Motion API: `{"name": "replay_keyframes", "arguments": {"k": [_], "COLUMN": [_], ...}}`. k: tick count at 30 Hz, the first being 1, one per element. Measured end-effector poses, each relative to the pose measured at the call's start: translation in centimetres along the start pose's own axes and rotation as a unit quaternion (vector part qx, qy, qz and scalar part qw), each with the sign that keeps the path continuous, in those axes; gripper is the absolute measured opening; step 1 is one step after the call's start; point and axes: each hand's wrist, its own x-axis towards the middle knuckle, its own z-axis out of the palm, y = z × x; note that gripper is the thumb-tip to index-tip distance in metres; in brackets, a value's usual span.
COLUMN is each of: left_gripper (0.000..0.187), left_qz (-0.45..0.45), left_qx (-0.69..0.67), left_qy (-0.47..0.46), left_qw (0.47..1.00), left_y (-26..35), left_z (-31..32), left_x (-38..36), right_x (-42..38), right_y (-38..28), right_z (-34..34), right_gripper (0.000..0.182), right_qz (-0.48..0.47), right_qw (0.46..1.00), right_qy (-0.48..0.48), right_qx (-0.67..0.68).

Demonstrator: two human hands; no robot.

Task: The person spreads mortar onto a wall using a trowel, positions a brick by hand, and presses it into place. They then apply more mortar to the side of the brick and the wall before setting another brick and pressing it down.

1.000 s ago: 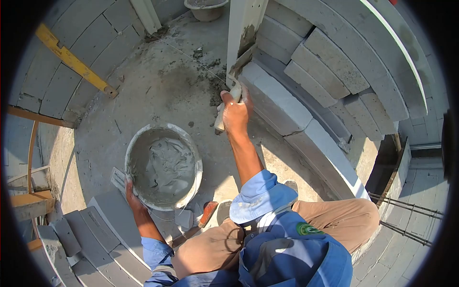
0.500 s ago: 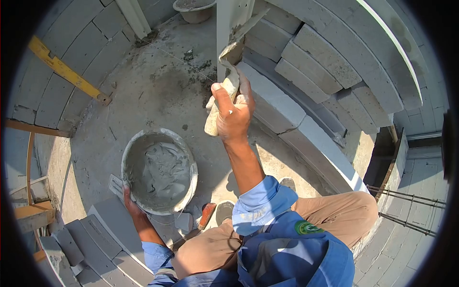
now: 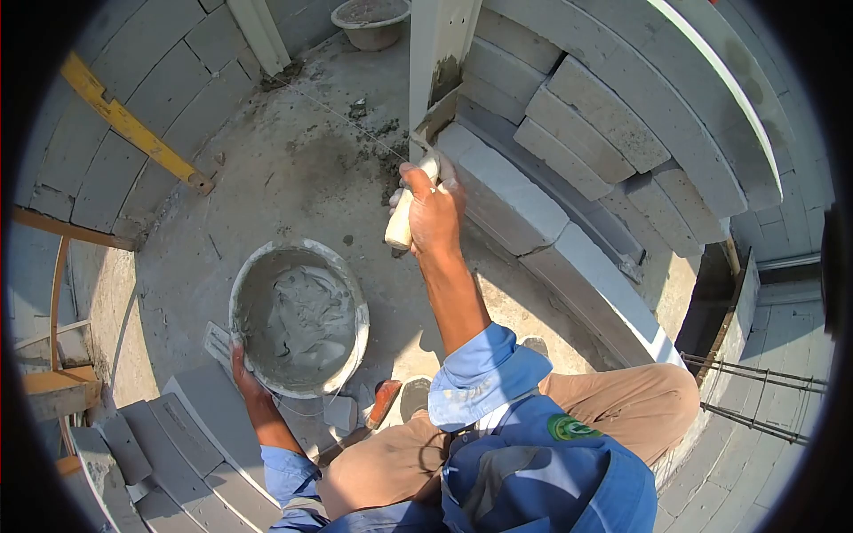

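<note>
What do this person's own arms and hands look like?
The left hand and right hand are gloveless, the right smeared pale. Both blue sleeves end short of the wrists; the right has a wide cuff. A round green badge marks the shirt.

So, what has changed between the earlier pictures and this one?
The right hand lifted the trowel along the post, and has now brought it back beside the end of the block row, close to where it began. Nothing was let go or newly gripped. The left hand stayed at the mortar bucket.
</note>
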Motion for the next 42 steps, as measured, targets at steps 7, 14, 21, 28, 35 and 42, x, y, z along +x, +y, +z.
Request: {"name": "replay_keyframes", "arguments": {"k": [7, 14, 21, 28, 35, 42], "left_gripper": [0.057, 0.081, 0.058, 0.062, 0.062, 0.052], "left_qz": [0.015, 0.043, 0.097, 0.094, 0.083, 0.079], "left_qx": [-0.001, 0.025, 0.085, 0.200, 0.183, 0.072], "left_qy": [0.001, 0.041, -0.076, -0.156, -0.188, -0.145], "left_qw": [1.000, 0.998, 0.989, 0.963, 0.961, 0.984], "left_y": [0.1, 0.6, 1.5, 1.7, 1.7, 2.1], "left_z": [0.8, 4.7, 11.5, 14.2, 13.4, 12.2], "left_x": [-0.2, -2.1, -4.6, -5.5, -5.4, -2.5], "right_x": [-3.3, -7.2, -10.3, -9.9, -9.2, -8.4], "right_y": [-3.2, -3.2, 1.1, 7.2, 6.7, 4.6], "right_z": [0.0, -8.6, -9.7, -7.9, -9.1, -12.3], "right_gripper": [0.026, 0.058, 0.045, 0.031, 0.051, 0.050], "right_qz": [-0.075, 0.145, 0.402, 0.405, 0.354, 0.514], "right_qw": [0.989, 0.915, 0.756, 0.744, 0.675, 0.665], "right_qy": [-0.118, -0.366, -0.457, -0.459, -0.572, -0.537], "right_qx": [0.057, -0.085, -0.241, -0.268, -0.305, -0.074]}}
